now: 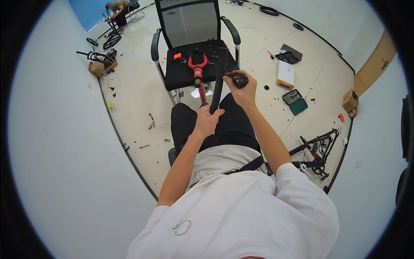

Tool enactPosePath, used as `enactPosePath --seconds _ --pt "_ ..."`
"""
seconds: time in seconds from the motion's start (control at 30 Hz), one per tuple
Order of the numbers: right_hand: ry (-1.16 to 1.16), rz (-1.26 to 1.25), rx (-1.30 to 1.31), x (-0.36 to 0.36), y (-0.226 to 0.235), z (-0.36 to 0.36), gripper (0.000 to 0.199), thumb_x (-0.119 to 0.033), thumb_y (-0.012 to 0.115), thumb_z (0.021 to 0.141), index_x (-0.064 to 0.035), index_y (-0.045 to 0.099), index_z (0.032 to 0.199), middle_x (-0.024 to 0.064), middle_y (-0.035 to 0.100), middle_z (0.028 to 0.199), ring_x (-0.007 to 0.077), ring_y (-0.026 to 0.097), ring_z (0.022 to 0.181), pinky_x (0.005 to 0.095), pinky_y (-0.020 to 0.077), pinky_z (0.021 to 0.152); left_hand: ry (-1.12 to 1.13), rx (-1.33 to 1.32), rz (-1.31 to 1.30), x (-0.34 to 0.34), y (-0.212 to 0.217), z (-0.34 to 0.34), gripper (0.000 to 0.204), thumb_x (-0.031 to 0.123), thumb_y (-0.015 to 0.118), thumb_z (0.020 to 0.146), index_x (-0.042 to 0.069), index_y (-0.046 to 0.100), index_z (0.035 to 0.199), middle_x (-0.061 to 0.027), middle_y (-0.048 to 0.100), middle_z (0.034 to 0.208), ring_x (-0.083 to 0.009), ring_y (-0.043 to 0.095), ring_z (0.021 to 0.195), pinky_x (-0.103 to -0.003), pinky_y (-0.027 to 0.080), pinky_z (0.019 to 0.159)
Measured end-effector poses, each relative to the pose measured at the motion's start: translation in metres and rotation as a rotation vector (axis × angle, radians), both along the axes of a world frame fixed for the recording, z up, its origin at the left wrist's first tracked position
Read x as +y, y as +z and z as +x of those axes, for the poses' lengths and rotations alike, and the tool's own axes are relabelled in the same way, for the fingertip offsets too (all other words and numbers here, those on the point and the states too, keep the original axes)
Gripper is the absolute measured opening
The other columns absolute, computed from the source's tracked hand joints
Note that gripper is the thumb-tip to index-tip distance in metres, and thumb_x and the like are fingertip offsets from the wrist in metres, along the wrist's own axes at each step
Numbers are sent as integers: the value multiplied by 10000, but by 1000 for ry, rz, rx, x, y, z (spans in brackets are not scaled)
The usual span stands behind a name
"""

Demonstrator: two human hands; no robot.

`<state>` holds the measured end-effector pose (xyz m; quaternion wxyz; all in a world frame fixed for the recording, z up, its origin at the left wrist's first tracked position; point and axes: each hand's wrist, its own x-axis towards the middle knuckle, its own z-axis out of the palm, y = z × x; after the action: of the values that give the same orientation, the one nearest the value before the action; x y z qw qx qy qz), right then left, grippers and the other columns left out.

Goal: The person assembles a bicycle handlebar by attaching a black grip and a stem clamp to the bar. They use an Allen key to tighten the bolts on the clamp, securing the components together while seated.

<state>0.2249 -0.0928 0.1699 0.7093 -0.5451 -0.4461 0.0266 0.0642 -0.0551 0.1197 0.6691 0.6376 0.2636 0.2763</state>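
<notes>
Nearest, at right, a black bicycle frame (318, 164) lies on the floor; beyond it sits an open green case (297, 107). The left hand (207, 122) grips the lower end of a black tube (218, 91) above the lap; the right hand (244, 92) holds a dark, chunky object (239, 80) beside its far end. A red two-pronged fork (198, 69), copper-coloured at its neck, points toward the black chair (174, 79) ahead. Whether the left fingers also hold the fork's red shaft is hidden; small dark parts blur into the seat.
</notes>
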Motion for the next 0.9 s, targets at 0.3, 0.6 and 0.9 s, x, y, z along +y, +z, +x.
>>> enactPosePath --seconds 0.3,0.6,0.9 --pt "195 -297 42 20 15 4 340 -239 841 749 4 635 866 27 638 704 93 597 654 264 481 622 -57 -101 -262 22 19 -24 210 137 661 868 91 500 740 72 353 501 -36 290 354 -226 188 353" --pt "669 -564 696 -37 -66 -25 477 -120 681 804 52 487 1204 151 605 1093 248 666 885 348 598 730 -127 -312 -278 38 4 -48 388 432 409 983 67 531 934 -44 490 640 -123 428 483 -278 351 482" --pt "610 -512 22 -44 -11 -44 536 -136 775 768 27 587 1243 100 680 1034 137 642 891 242 499 723 79 -381 -59 18 -1 -69 387 317 379 1050 -11 513 1206 -67 604 903 -133 581 802 -277 469 761"
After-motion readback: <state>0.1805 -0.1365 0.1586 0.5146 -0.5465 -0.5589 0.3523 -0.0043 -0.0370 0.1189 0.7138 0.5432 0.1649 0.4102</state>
